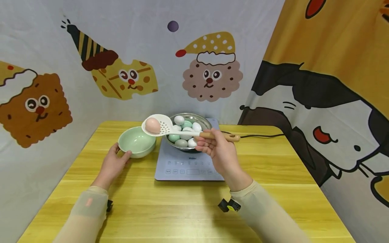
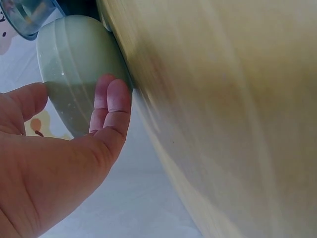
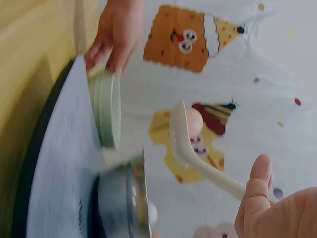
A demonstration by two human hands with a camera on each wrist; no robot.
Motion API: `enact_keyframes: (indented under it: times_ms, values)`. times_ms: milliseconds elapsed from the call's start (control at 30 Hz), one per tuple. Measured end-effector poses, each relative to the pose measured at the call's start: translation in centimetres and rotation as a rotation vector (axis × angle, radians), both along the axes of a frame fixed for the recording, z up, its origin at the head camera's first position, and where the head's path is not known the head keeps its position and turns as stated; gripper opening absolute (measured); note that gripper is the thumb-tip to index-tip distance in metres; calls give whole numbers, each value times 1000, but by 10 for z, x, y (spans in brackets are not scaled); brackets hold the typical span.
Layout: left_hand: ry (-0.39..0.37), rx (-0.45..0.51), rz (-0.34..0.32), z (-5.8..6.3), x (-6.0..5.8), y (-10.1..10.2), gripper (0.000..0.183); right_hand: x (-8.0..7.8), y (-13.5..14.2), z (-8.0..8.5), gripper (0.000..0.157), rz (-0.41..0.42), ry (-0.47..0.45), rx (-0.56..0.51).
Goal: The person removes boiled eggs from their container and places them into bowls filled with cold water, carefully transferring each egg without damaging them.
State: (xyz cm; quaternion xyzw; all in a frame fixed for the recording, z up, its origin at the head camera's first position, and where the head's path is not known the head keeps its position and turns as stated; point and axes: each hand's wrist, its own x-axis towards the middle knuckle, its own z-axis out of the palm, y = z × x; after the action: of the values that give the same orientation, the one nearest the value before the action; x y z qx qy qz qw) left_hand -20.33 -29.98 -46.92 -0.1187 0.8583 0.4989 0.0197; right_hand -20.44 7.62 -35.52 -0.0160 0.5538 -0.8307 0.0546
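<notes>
Beige sleeves [image 1: 273, 216] fill the foreground of my feed, and just past them, there's the right hand [image 1: 223, 153], thumb and fingers pinching a wooden-handled white perforated skimmer [image 1: 188, 134]. Riding in it, one pinkish-tan egg [image 1: 153, 126]! From the right wrist I get it side-on, lifted clear above a round pale green bowl [image 1: 136, 143] and a shiny steel pan [image 1: 202, 118]. Over on the left, the left hand [image 1: 112, 165] grips that bowl, thumb and fingers spread around its outer wall. White and pale green eggs [image 1: 197, 127] crowd the pan, which sits on a flat lavender-grey induction cooker [image 1: 192, 167] on the yellow wooden tabletop [image 1: 273, 162].
</notes>
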Motion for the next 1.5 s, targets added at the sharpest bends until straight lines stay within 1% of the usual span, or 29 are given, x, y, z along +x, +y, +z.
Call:
enact_keyframes:
  times_ms: [167,300,433,500,700,867,1000,1067,1100,1200,1267,1300,1333,1367,1400,1500]
  values:
    - [5,14,-5,-2,-3,1,92,6,-30,-6,46,14,-17,-22]
    - [9,27,-7,-2,-4,1,91,11,-48,-14,49,35,-26,-17]
    - [12,32,6,-1,-6,3,90,13,-63,-24,47,55,-37,9]
    - [15,33,17,0,-7,5,89,13,-70,-29,46,49,-43,22]
    - [16,39,32,0,-8,6,85,12,-90,-44,44,8,26,61]
    - [10,49,21,0,-8,6,86,14,-98,-57,45,10,107,178]
    - [-3,46,10,-1,-8,5,87,19,-96,-63,48,50,222,306]
    - [-7,45,10,0,-8,6,87,23,-95,-66,47,66,314,394]
    - [-9,44,11,0,-8,6,87,24,-94,-68,46,65,380,451]
    - [-6,37,13,0,-8,6,87,27,-94,-70,43,21,581,621]
    - [-2,27,12,0,-7,6,87,28,-95,-70,41,-25,683,692]
    - [-1,23,11,0,-7,5,87,28,-95,-71,40,-53,723,712]
    - [0,23,9,0,-7,5,87,29,-94,-69,40,-62,731,710]
    - [-2,25,8,0,-6,4,87,29,-93,-67,39,-58,728,682]
    - [-2,28,7,0,-6,4,88,30,-91,-64,39,-44,703,639]
    - [-6,49,6,0,-5,4,88,31,-79,-48,40,11,573,444]
